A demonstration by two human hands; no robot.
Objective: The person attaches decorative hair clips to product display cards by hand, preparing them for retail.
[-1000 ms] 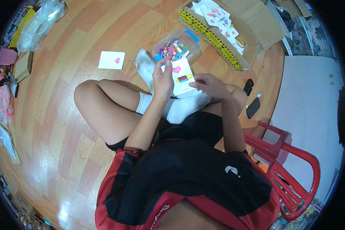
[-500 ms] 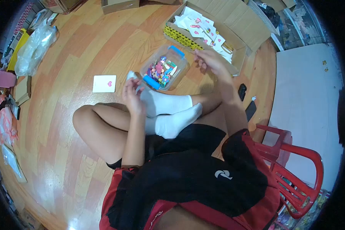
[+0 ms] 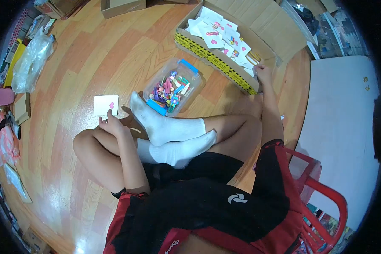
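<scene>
A white card (image 3: 103, 104) with a pink heart lies on the wooden floor at the left. My left hand (image 3: 113, 124) is at its lower edge, fingers apart, index finger pointing towards the heart. My right hand (image 3: 263, 73) reaches to the right end of a cardboard box (image 3: 216, 63) with yellow tape; its fingers are bent together near the cards, and what they hold, if anything, is too small to make out. White cards (image 3: 211, 36) with small items fill the box. Between the hands, a clear container (image 3: 192, 86) with blue clips holds colourful hair clips (image 3: 169, 89).
My white-socked feet (image 3: 169, 131) and crossed legs are close below the container. A red plastic chair (image 3: 330, 190) stands at the right beside a white panel (image 3: 338, 127). Plastic bags (image 3: 33, 63) and a pink box (image 3: 5, 97) line the left side.
My left hand has moved left and down to the heart card. My right hand has moved right, to the end of the box. The whole view has shifted slightly.
</scene>
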